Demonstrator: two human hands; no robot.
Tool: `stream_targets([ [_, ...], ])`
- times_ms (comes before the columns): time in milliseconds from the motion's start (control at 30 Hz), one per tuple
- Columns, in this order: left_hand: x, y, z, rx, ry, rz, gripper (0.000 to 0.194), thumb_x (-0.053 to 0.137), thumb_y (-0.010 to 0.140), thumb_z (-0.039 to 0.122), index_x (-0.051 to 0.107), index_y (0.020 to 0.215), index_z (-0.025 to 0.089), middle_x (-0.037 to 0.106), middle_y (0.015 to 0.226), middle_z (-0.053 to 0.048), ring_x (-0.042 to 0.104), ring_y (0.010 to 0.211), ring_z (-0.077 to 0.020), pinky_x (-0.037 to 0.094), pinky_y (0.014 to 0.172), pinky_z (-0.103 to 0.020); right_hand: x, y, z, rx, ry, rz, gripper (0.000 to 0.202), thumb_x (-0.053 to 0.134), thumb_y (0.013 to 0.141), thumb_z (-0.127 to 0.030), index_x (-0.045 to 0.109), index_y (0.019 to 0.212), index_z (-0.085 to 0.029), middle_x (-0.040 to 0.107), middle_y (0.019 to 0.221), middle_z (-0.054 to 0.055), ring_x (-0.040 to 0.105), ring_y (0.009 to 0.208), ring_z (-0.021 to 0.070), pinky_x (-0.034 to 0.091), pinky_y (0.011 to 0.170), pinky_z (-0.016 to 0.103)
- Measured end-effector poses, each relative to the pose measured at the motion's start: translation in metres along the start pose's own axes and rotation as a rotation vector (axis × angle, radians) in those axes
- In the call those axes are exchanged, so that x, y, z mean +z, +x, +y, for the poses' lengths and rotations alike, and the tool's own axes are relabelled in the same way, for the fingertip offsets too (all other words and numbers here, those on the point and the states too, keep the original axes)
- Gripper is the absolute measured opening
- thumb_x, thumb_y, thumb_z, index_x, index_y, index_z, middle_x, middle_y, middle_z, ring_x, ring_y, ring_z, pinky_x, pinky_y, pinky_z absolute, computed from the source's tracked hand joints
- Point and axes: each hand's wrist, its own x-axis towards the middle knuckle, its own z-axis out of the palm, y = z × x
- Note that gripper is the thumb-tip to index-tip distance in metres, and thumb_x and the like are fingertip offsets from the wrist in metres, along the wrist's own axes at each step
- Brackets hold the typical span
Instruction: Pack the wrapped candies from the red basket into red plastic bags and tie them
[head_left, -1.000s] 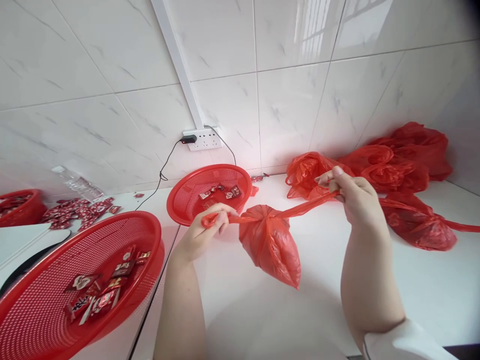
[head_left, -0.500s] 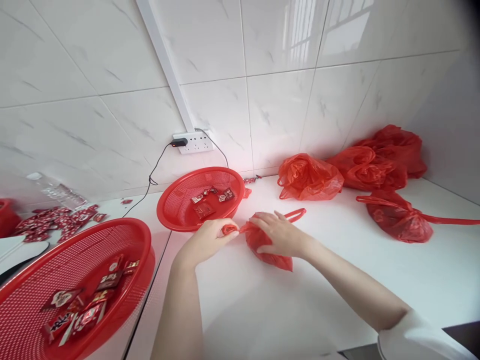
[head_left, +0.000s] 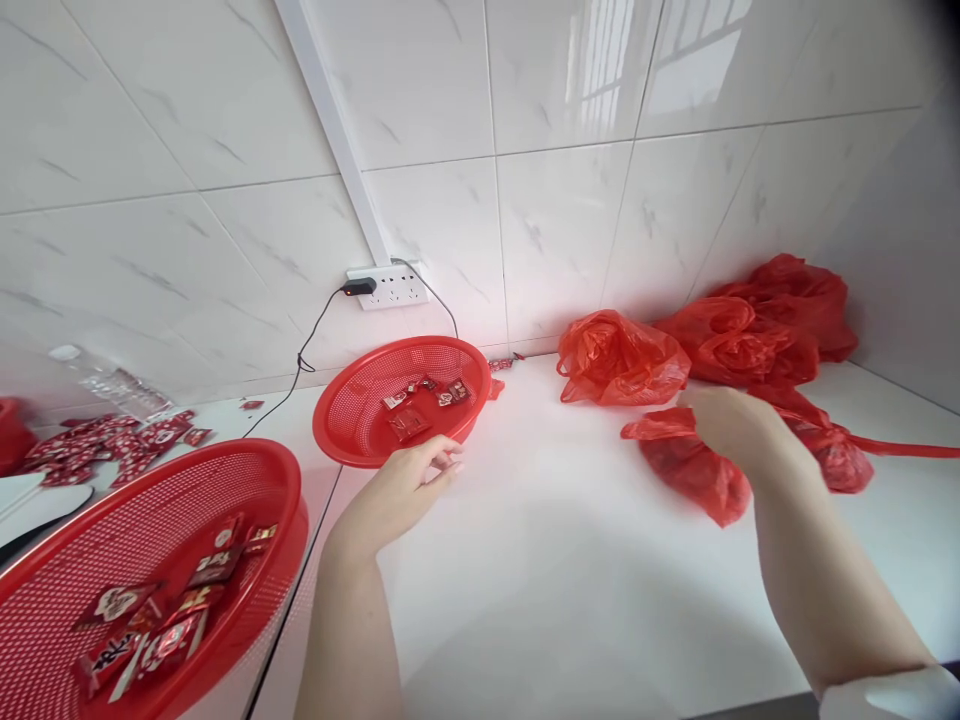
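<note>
My right hand (head_left: 735,428) is closed on the upper part of a small red plastic bag (head_left: 694,475), whose filled body hangs or rests below on the right of the white table. Its fingertips are mostly hidden. Just behind that hand lies another small red bag (head_left: 844,455) with a long strap to the right, partly covered by the hand. My left hand (head_left: 412,485) holds nothing, fingers loosely bent and thumb apart. It is at the near edge of the round red basket (head_left: 330,425), which contains a few wrapped snacks (head_left: 409,422).
A larger red basket (head_left: 289,480) with several snack packets (head_left: 214,565) stands at front left. Bunched red bags (head_left: 622,355) line the wall. Behind the left basket are a pile of small packets (head_left: 97,440), a clear bottle (head_left: 112,385) and a black cable (head_left: 304,362) running to a socket strip (head_left: 394,287).
My right hand has carried the small red bag to the right, beside the other filled bag. My left hand has let go of the bag's handle and stayed near the round basket.
</note>
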Motion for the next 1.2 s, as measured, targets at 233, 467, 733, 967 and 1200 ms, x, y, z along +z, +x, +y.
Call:
stream_targets([
  [233, 0.005, 0.000, -0.004, 0.035, -0.005, -0.040, 0.038, 0.043, 0.090, 0.052, 0.062, 0.112, 0.026, 0.067, 0.111, -0.007, 0.062, 0.106, -0.0267, 0.049, 0.090, -0.041, 0.034, 0.071, -0.053, -0.067, 0.428, -0.055, 0.024, 0.052, 0.086, -0.022, 0.071, 0.099, -0.020, 0.068, 0.113, 0.010, 0.061, 0.107, 0.0250, 0.041, 0.092, 0.036],
  [467, 0.008, 0.001, -0.002, 0.051, -0.016, -0.038, 0.037, 0.044, 0.089, 0.051, 0.063, 0.111, 0.027, 0.068, 0.111, -0.007, 0.062, 0.105, -0.0274, 0.050, 0.086, -0.040, 0.103, 0.108, -0.065, 0.093, 0.689, 0.167, 0.042, 0.046, 0.089, -0.031, 0.062, 0.121, -0.008, 0.064, 0.122, 0.019, 0.062, 0.108, 0.0238, 0.046, 0.091, 0.036],
  [733, 0.009, 0.003, -0.001, 0.074, -0.016, -0.031, 0.035, 0.044, 0.091, 0.050, 0.063, 0.109, 0.026, 0.067, 0.113, -0.006, 0.061, 0.109, -0.0254, 0.050, 0.090, -0.038, 0.075, 0.086, -0.071, 0.037, 1.048, 0.790, 0.025, 0.050, 0.085, -0.032, 0.056, 0.102, -0.015, 0.064, 0.104, 0.012, 0.064, 0.099, 0.0206, 0.048, 0.093, 0.037],
  [967, 0.031, 0.007, 0.023, 0.160, -0.288, 0.128, 0.039, 0.051, 0.090, 0.047, 0.055, 0.123, 0.026, 0.059, 0.128, -0.010, 0.058, 0.115, -0.0262, 0.048, 0.095, -0.043, 0.035, 0.031, -0.110, -0.230, 1.236, 0.601, 0.012, 0.062, 0.083, -0.028, 0.055, 0.089, -0.022, 0.063, 0.088, 0.003, 0.065, 0.087, 0.0181, 0.051, 0.085, 0.035],
  [1200, 0.060, 0.023, 0.030, 0.301, -0.364, 0.218, 0.074, 0.067, 0.081, 0.031, 0.031, 0.147, 0.032, 0.041, 0.148, -0.009, 0.041, 0.135, -0.0283, 0.042, 0.104, -0.042, 0.020, -0.027, -0.153, -0.783, 1.323, -0.448, 0.013, 0.057, 0.091, -0.024, 0.060, 0.103, -0.023, 0.063, 0.106, 0.006, 0.063, 0.095, 0.0175, 0.055, 0.080, 0.034],
])
